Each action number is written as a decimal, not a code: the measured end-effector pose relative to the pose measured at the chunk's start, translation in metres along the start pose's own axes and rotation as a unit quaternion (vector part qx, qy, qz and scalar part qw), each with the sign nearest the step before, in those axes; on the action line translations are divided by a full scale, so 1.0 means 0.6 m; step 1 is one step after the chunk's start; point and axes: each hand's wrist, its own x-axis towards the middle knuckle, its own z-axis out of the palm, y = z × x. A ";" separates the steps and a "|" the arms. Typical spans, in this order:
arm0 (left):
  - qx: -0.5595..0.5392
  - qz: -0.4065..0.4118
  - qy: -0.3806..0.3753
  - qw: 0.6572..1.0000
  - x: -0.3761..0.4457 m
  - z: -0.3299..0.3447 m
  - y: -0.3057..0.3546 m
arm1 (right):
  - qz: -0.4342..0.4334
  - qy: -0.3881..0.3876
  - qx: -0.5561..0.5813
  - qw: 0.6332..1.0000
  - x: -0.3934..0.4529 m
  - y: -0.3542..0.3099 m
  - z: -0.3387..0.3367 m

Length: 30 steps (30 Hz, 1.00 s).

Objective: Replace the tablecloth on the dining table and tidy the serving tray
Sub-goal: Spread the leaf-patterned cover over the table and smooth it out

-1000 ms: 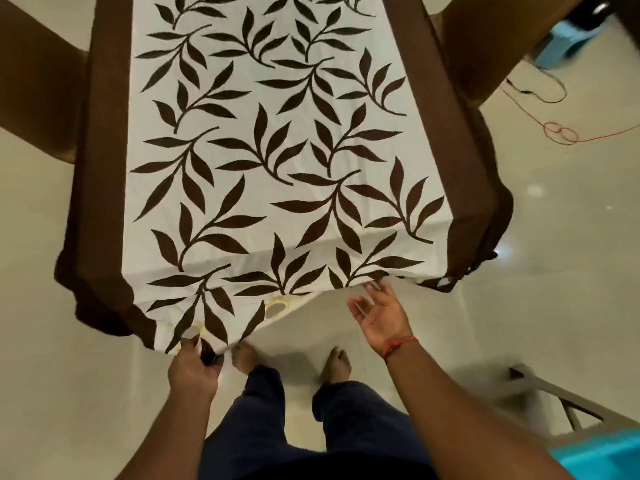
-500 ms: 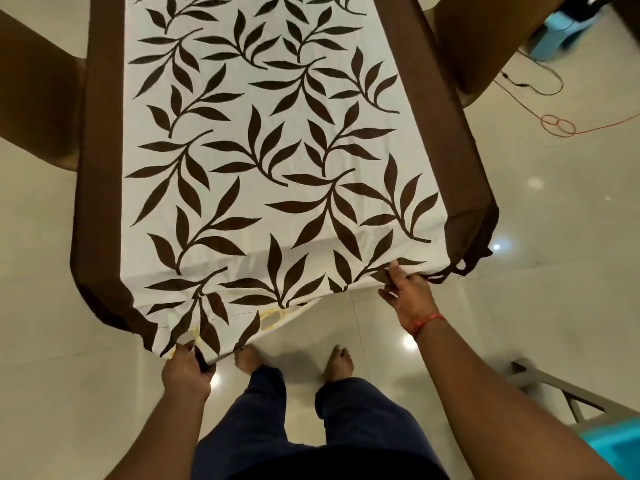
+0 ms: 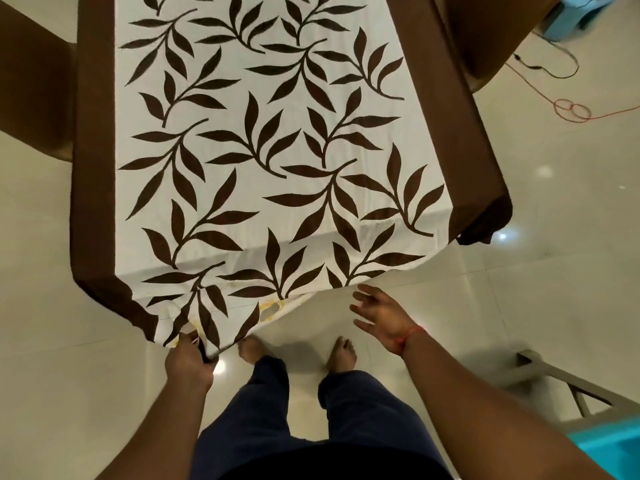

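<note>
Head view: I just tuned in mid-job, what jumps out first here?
The white tablecloth with dark brown leaves and brown borders fills the upper frame, draped over the table. At its near edge, the left hand pinches the lower-left corner, by a yellowish stain, while the right hand hovers open just below the hem, touching nothing. A red cord lies on the floor, upper right.

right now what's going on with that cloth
A person stands at the end of a table, fitting a leaf-print tablecloth over it. The left hand pinches the cloth's hanging near corner. The right hand is open, just below the cloth's edge, not touching it. Yellowish stains mark that edge.
</note>
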 end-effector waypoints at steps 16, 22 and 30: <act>0.000 -0.030 0.010 1.000 0.019 -0.009 0.015 | -0.030 -0.167 0.291 0.941 0.001 -0.031 0.074; -0.037 -0.065 -0.040 0.996 0.026 0.006 0.002 | -0.025 -0.167 0.227 0.959 -0.004 -0.029 0.071; 0.426 0.185 -0.140 0.875 -0.093 0.117 -0.097 | -0.061 -0.049 0.181 0.980 -0.012 -0.019 0.084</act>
